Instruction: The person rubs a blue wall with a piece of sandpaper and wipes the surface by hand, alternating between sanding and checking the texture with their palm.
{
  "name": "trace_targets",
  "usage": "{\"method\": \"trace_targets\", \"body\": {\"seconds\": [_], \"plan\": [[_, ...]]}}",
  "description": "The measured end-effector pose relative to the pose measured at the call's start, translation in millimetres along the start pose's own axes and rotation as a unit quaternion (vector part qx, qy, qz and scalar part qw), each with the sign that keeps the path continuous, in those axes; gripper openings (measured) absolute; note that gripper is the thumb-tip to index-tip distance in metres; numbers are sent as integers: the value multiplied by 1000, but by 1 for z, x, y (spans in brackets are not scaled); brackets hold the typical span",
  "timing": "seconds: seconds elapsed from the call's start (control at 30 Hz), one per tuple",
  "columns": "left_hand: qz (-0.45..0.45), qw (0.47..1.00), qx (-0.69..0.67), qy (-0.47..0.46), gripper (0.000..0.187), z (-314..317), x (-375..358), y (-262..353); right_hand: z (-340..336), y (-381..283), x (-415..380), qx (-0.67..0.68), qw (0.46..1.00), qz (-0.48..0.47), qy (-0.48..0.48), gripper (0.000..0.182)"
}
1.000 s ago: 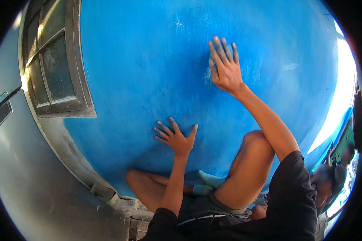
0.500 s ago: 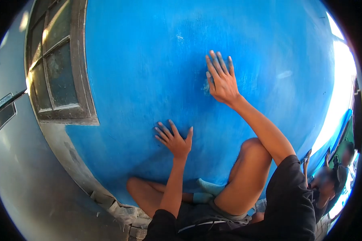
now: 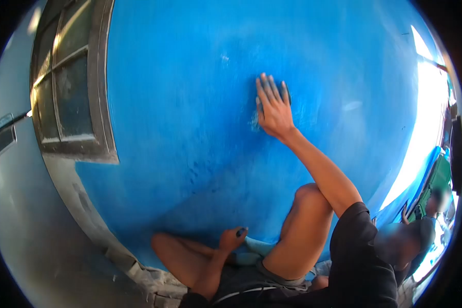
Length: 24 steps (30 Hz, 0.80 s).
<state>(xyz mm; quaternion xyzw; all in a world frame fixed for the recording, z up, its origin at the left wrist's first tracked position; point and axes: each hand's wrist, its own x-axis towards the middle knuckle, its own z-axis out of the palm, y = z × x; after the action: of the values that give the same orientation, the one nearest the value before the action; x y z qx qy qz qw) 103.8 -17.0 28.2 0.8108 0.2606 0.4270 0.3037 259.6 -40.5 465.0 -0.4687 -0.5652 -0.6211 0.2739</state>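
The left hand (image 3: 232, 238) had come off the blue wall (image 3: 164, 102) within the last half second and dropped to the person's lap, in front of the crossed legs and near the blue sock (image 3: 259, 247). Its fingers, spread against the paint a moment earlier, were now curled in. A small dark patch showed at that fist, but it was impossible to tell whether the fingers gripped something. Dark smudges (image 3: 193, 174) marked the wall about where those fingers had been.

The right hand (image 3: 274, 108) was much as before, laid flat against the wall with its fingers straight and unclosed, just beside a pale scuffed patch (image 3: 254, 122). A dark edge showed beyond the fingers; whether it was shadow or a thing under the palm could not be made out.

The change seemed to leave the right hand alone working on the surface, the left no longer resting there. The wall stood in front of the person, running from the window frame (image 3: 100, 149) at the left towards another person (image 3: 403, 244) at the right.
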Motion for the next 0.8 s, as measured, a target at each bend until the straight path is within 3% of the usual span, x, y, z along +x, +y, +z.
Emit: {"method": "trace_targets", "body": {"seconds": [0.03, 0.07, 0.13, 0.17, 0.23, 0.33, 0.5, 0.57, 0.63, 0.7, 0.77, 0.8], "plan": [[-69, 990, -13, -120, 40, -2, 2, 1, -6, -6, 0, 6, 1000, -4, -7, 52], [-72, 991, -15, -113, 40, 2, 1, -12, -12, -10, 5, 8, 999, 4, 42, 52], [51, 991, 2, -127, 40, 15, -2, -38, -10, -9, 9, 19, 993, 1, 113, 53], [46, 991, -3, -128, 40, 18, 0, -39, -5, -6, 7, 21, 994, -1, 106, 53], [-78, 976, -4, -205, 43, -1, 1, -7, 1, -2, -3, -19, 1000, 4, -15, 54], [-72, 967, -1, -245, 47, 8, -5, -24, 2, -4, -3, -28, 999, 3, -30, 55], [-75, 962, -4, -263, 50, 11, -4, -31, 6, -21, -13, -19, 998, -21, -62, 55], [-79, 960, -11, -269, 50, 11, -8, -29, 4, -25, -20, 56, 964, -217, -144, 55], [-75, 957, -13, -278, 55, 9, -6, -32, 4, -17, -5, 37, 976, -165, -135, 54], [-81, 960, -2, -268, 56, 8, -6, -29, 4, -10, 7, -48, 998, -11, -26, 54], [-88, 959, 10, -268, 57, 8, -13, -25, 5, -21, -6, -37, 999, -20, -32, 53], [-102, 954, -2, -282, 59, 5, -11, -22, 4, -27, -17, 22, 986, -133, -96, 53]]}}
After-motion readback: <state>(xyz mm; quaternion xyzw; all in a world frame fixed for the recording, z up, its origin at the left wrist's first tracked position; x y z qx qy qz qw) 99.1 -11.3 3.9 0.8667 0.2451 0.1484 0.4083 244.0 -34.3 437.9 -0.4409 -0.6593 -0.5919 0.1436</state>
